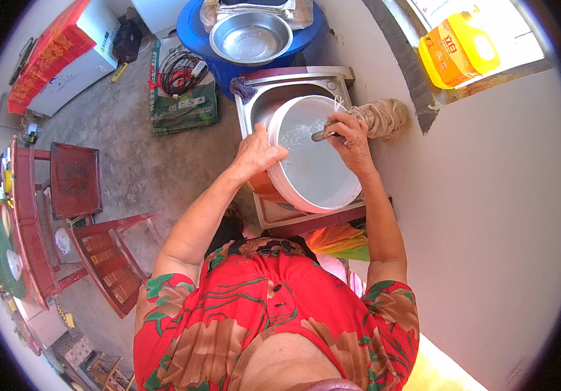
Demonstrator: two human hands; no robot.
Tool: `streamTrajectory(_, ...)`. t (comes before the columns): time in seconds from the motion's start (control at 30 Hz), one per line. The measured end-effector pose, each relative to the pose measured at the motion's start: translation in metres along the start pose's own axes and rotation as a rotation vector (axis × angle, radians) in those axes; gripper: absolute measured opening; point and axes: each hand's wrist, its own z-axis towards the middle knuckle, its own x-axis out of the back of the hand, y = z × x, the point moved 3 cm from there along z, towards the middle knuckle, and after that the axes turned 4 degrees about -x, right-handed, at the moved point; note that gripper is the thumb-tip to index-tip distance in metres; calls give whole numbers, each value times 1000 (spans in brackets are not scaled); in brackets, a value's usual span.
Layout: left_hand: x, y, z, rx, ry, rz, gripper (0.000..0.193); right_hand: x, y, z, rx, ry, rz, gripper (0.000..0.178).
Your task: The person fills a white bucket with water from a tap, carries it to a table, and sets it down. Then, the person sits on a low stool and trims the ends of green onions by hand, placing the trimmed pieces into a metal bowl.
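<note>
A white plastic bucket (316,171) stands tilted in the stainless steel sink (248,112), with cloudy, splashing water inside. My left hand (258,155) is closed on the bucket's left rim, thumb over the edge. Above the bucket's right side, my right hand (353,140) is closed around a metal tap (320,135), whose end points into the bucket. A beige cloth (385,118) is wrapped and tied around the pipe behind the tap. Part of the tap is hidden by my fingers.
Beyond the sink, a metal basin (251,39) rests on a blue tub (196,31). A yellow jug (458,49) stands on the windowsill at right. Coiled black cable (181,73) lies on a green sack (186,117). Red wooden chairs (108,260) stand at left.
</note>
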Motion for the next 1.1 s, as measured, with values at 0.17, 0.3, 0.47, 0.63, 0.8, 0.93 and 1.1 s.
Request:
streamTrajectory(0.17, -1, 0, 2, 37, -17, 25, 62, 3, -2, 2, 56, 37, 56, 20)
streamTrajectory(0.3, -1, 2, -1, 62, -19, 6, 62, 1, 0, 2, 78, 15, 69, 20)
streamTrajectory(0.47, -1, -2, 1, 44, -16, 31, 63, 0, 6, 3, 91, -59, 99, 21)
streamTrajectory(0.63, -2, 5, 1, 33, -32, 39, 64, 7, 2, 6, 80, -83, 131, 20)
streamTrajectory(0.8, -3, -1, 2, 29, -26, 64, 65, 30, 3, -34, -112, 189, 171, 20)
streamTrajectory(0.93, -3, -1, 2, 48, -29, 36, 64, 30, 61, -111, -507, 241, 403, 26)
streamTrajectory(1.1, -2, 1, 1, 33, -42, 36, 63, 4, 79, -114, -1043, 60, 1351, 52)
